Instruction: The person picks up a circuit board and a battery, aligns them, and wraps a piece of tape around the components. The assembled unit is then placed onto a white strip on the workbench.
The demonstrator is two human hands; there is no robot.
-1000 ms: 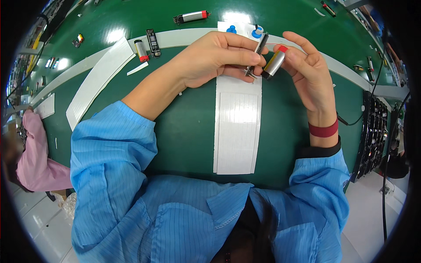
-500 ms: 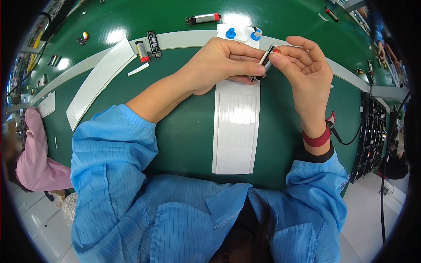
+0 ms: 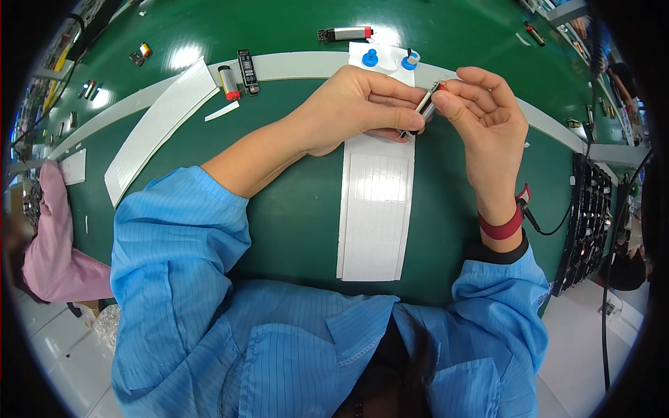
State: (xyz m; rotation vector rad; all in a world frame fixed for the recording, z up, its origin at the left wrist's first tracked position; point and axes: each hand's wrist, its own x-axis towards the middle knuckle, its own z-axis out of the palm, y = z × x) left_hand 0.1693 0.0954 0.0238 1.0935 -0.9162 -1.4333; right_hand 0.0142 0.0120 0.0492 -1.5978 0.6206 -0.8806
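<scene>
Both my hands meet over the far end of a white sheet of strips (image 3: 375, 230). My left hand (image 3: 348, 108) is closed, thumb and fingers pinching a slim circuit board with a silver battery cell (image 3: 428, 108) against it. At the cell's red end, the thumb and fingertips of my right hand (image 3: 488, 118) are pressed together; its other fingers curl loosely. Fingers partly cover the assembly. To the left of my hands lie another silver cell with a red end (image 3: 228, 83) and a black circuit board (image 3: 248, 72).
Two blue-topped small parts (image 3: 370, 58) stand beyond my hands. A board with a battery (image 3: 346, 33) lies farther off. White strip sheets (image 3: 160, 125) rest at left; a black rack of parts (image 3: 587, 223) stands at right. A pink-sleeved person (image 3: 59, 237) sits at left.
My right fingers have shifted slightly at the cell's red end. More of the silver cell shows between my hands, lying along the board. The whole view has moved a little.
</scene>
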